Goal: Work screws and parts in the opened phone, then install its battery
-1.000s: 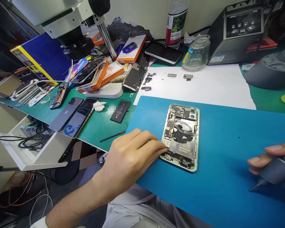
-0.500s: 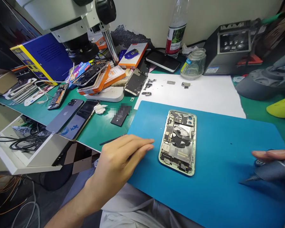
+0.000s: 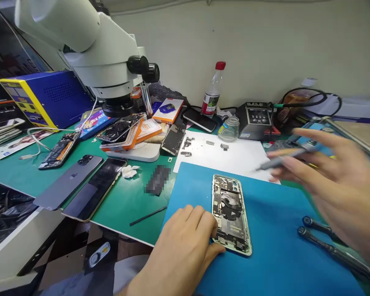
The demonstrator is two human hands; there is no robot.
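Single head-worn view, facing forward and down, close over workbench [image 3: 120,205]

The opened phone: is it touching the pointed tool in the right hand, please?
Apart: the head view shows blue mat between the opened phone and the pointed tool.

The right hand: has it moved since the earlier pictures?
Yes: against the blue mat, the right hand has moved forward, toward the white paper; the tip of the grey tool, earlier over the mat, now shows against the paper.

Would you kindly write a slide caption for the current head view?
Left hand touches an opened phone on a blue mat; right hand holds a pointed gray tool.
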